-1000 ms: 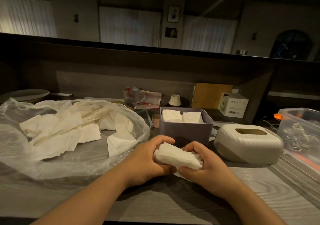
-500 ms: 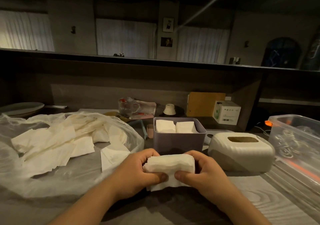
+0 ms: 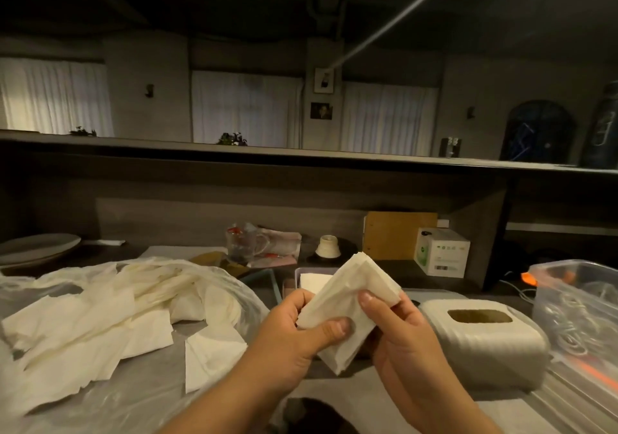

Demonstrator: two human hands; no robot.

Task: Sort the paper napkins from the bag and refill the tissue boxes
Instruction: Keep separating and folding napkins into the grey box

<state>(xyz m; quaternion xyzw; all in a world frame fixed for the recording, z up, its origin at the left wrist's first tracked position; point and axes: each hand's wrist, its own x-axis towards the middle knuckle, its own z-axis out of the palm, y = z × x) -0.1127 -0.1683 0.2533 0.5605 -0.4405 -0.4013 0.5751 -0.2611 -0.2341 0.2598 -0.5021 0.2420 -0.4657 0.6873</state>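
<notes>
A stack of white napkins [image 3: 347, 294] is held up in front of me, one corner pointing upward. My left hand [image 3: 294, 336] grips its lower left edge with the thumb on top. My right hand [image 3: 404, 336] pinches its right side, thumb pressed on the face. Behind the stack stands the purple open box [image 3: 302, 274] with folded napkins inside, mostly hidden. To the right sits a white tissue box [image 3: 485, 343] with an oval slot on top. On the left a clear plastic bag [image 3: 110, 313] lies spread out with several loose napkins on it.
A clear plastic container [image 3: 578, 306] with cables stands at the far right. At the back are a glass mug [image 3: 245, 244], a small white cup [image 3: 328, 247], a white carton [image 3: 441, 256] and a brown board [image 3: 399, 233]. Plates [image 3: 36, 248] sit far left.
Both hands have lifted the napkin stack off the table and turned it from lying flat to standing on a corner. The view has tilted upward.
</notes>
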